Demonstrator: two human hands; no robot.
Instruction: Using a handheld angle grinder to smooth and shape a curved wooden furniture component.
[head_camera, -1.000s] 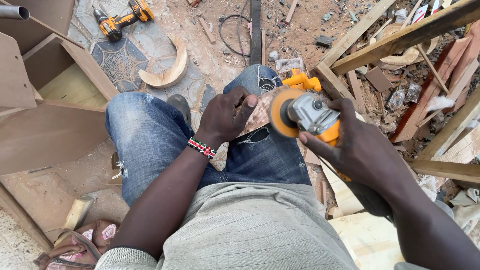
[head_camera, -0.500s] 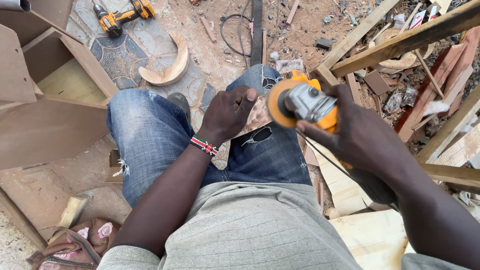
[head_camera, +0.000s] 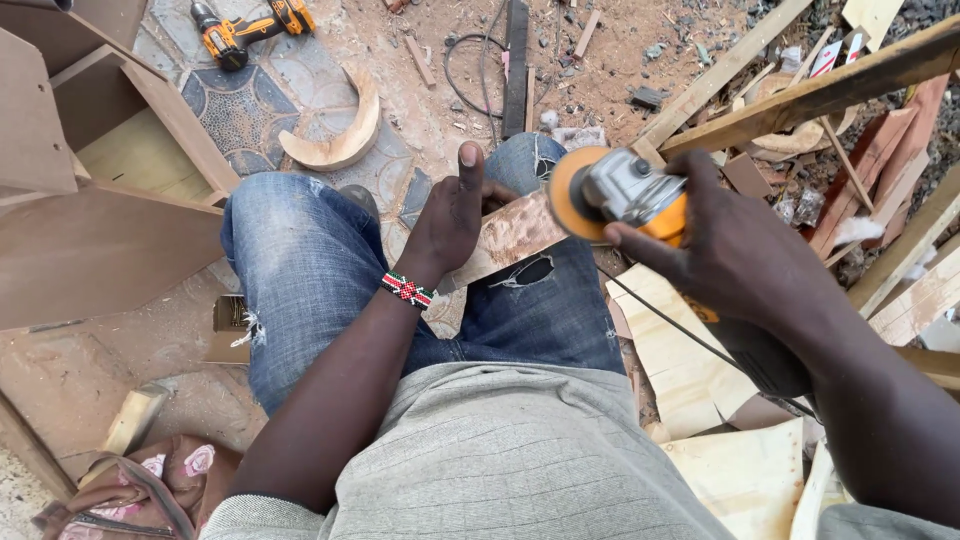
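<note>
My left hand (head_camera: 452, 222) grips a flat wooden piece (head_camera: 515, 232) that rests across my right knee, thumb stretched up. My right hand (head_camera: 735, 250) holds an orange and grey angle grinder (head_camera: 625, 192). Its orange sanding disc (head_camera: 565, 190) sits at the right end of the wooden piece. A thin black cable (head_camera: 690, 335) runs from the grinder down past my right forearm. I am seated, in blue jeans (head_camera: 310, 280) and a grey shirt.
A curved wooden cut-off (head_camera: 340, 140) lies on the patterned floor ahead. An orange cordless drill (head_camera: 250, 28) lies at the top left. Brown board panels (head_camera: 90, 240) stand at my left. Timber lengths (head_camera: 800, 95) and plywood offcuts (head_camera: 700, 370) crowd the right. A bag (head_camera: 140, 490) sits bottom left.
My left hand has shifted its hold, the thumb now stretched up, and more of the wooden piece shows. The grinder has turned slightly in my right hand, its disc against the piece's end.
</note>
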